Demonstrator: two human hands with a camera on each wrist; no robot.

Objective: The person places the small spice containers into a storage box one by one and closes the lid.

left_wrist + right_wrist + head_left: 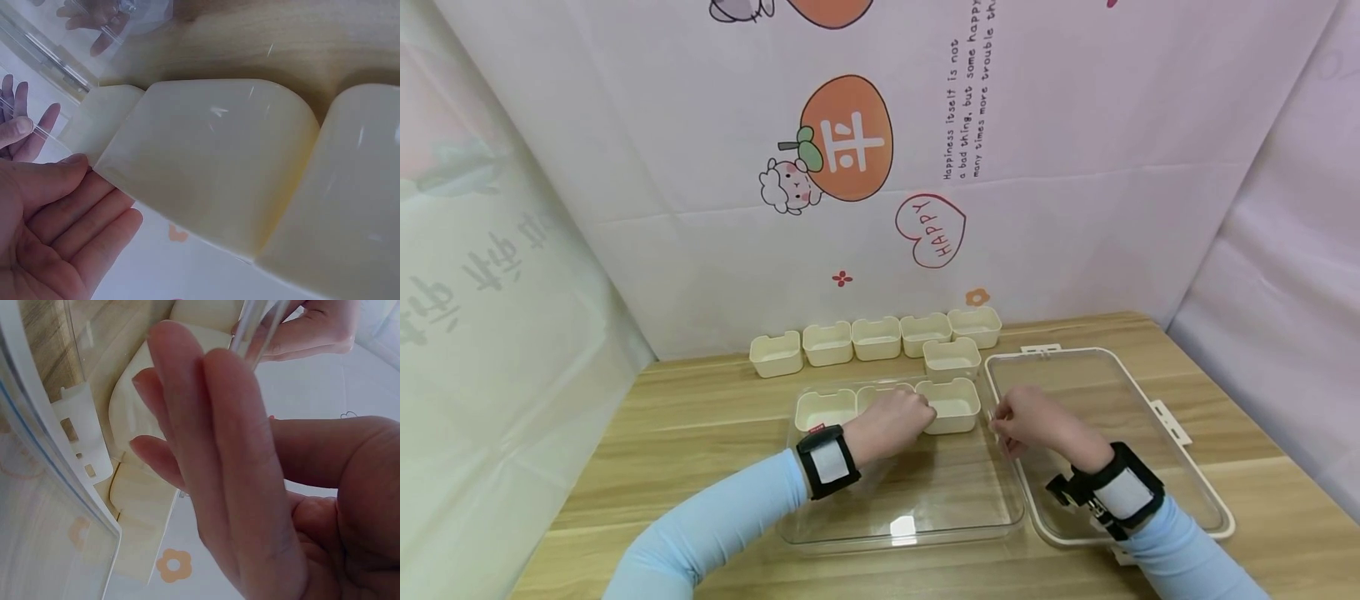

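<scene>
Inside a clear plastic box [902,529] stand three cream bins in a row along its far side. My left hand [895,421] is over the middle bin [880,393] and pinches the rim of the right bin [951,408]. In the left wrist view, the thumb [62,172] lies on the bin's edge, the fingers behind it. My right hand [1030,421] is at the box's right wall; thumb and fingers hold its rim. In the right wrist view, the long fingers [237,450] hide much of that contact.
Several more cream bins [876,340] line the back of the table, with a single bin [951,358] just in front of them. Right of the box lies a clear lid [1120,408] with a white frame and latches. A printed cloth [1037,208] hangs behind the table.
</scene>
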